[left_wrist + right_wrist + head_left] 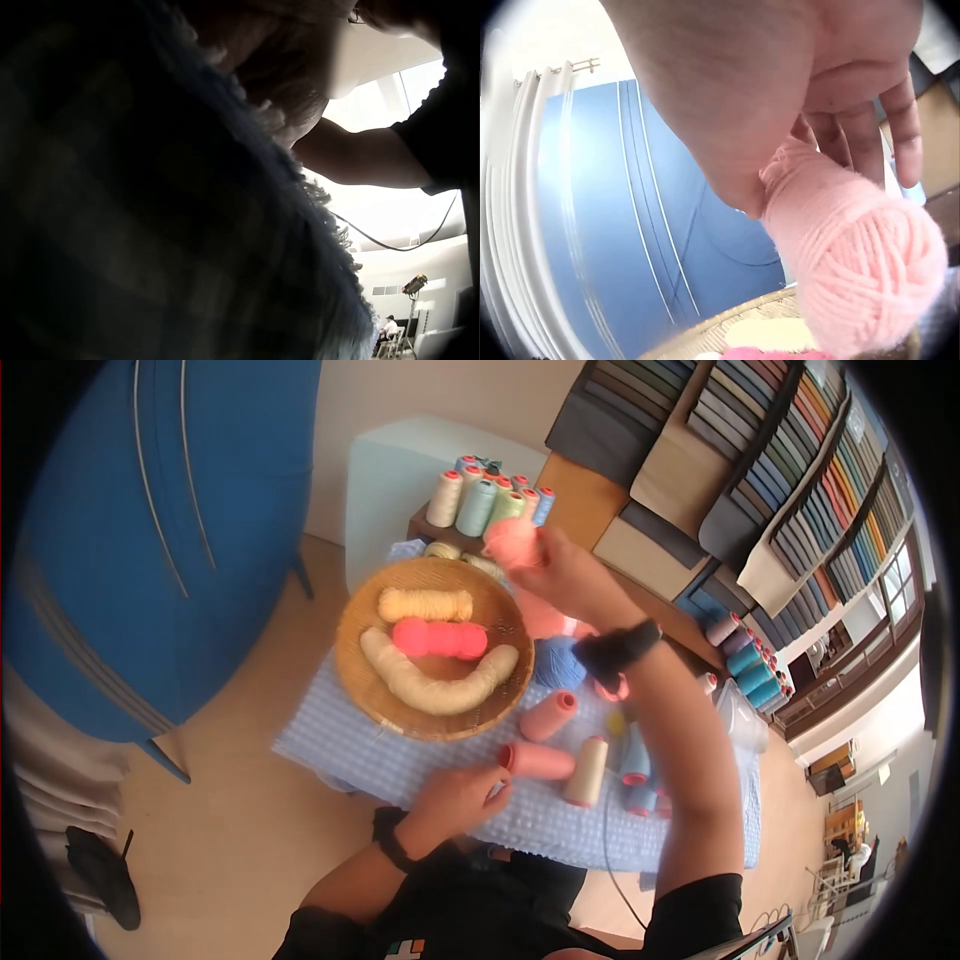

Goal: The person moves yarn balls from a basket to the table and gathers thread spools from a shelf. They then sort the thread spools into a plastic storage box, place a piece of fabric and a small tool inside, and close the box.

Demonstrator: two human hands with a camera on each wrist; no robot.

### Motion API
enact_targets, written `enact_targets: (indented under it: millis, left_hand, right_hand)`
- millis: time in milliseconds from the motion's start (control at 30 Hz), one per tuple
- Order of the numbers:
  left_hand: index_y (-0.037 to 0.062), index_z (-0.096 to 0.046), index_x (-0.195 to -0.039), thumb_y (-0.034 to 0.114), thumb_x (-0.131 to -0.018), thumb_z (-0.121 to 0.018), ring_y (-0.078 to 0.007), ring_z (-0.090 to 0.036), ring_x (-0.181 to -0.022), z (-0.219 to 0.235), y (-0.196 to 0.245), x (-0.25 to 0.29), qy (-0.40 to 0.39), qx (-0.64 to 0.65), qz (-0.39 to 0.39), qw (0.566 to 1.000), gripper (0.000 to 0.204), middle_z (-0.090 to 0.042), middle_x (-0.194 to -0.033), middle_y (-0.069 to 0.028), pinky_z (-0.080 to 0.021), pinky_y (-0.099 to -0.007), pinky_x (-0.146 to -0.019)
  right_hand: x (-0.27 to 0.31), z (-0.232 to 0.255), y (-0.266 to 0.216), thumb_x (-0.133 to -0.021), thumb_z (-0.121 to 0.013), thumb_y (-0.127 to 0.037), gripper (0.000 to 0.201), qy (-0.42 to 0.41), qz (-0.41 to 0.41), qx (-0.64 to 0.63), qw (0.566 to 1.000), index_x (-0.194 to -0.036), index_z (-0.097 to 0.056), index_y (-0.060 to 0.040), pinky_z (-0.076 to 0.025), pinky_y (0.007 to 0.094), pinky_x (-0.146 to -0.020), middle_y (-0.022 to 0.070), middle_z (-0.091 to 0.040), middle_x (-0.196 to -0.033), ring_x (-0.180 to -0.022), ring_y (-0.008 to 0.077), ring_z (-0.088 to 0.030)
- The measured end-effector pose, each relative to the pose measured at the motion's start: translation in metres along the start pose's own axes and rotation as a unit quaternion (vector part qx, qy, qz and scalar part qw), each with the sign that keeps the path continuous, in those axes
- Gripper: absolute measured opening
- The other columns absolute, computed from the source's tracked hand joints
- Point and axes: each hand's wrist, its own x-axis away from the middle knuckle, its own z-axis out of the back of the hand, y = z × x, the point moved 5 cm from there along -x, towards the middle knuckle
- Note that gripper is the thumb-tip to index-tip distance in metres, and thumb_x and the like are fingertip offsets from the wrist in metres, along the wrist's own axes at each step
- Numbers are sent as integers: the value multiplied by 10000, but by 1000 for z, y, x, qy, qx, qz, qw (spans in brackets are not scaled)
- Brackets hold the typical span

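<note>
My right hand (pixel 572 575) grips a pale pink skein of yarn (pixel 855 247), raised beyond the basket's far right rim. The right wrist view shows thumb and fingers round one end of it, its wound end hanging free. In the round wicker basket (pixel 350 685) lie a yellow skein (pixel 425 605), a hot pink skein (pixel 440 639) and a curved cream skein (pixel 437 690). At the table's near edge rests my left hand (pixel 460 802), fingers loosely bent, beside a fallen pink thread cone (pixel 540 761). The left wrist view is mostly dark cloth.
A blue yarn ball (pixel 560 663), an upright pink cone (pixel 548 716) and a cream cone (pixel 586 772) stand on the checked tablecloth (pixel 330 730). Several thread cones (pixel 476 507) crowd a stand behind the basket. Fabric swatches (pixel 690 460) hang at the back right.
</note>
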Motion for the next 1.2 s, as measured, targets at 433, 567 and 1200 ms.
enact_targets:
  millis: [433, 567, 1200]
  left_hand:
    - [138, -720, -980, 230, -928, -755, -275, -694, -637, 2, -2, 0, -19, 29, 19, 999, 111, -696, -754, -51, -538, -406, -577]
    - [139, -729, -989, 243, -938, -760, -276, -694, -627, 4, -1, -2, -20, 36, 32, 999, 120, -692, -732, -60, -544, -412, -578]
    - [72, -745, -1022, 135, -947, -763, -242, -732, -647, -10, -3, -1, -24, 9, 71, 997, 100, -732, -757, -109, -557, -354, -610]
  right_hand:
    - [-31, -107, 16, -909, -743, -333, 488, -89, -8, 140, 986, -1221, -587, 9, -620, 486, -847, 239, -747, -1121, -1042, 401, -758]
    - [-21, -98, -3, -899, -721, -267, 432, -144, 65, 152, 976, -1238, -614, -22, -595, 510, -869, 225, -737, -1157, -1031, 419, -737]
    - [140, 61, 164, -928, -719, -310, 312, -157, -161, 153, 962, -1137, -760, -82, -569, 515, -907, 187, -779, -1079, -1028, 419, -737]
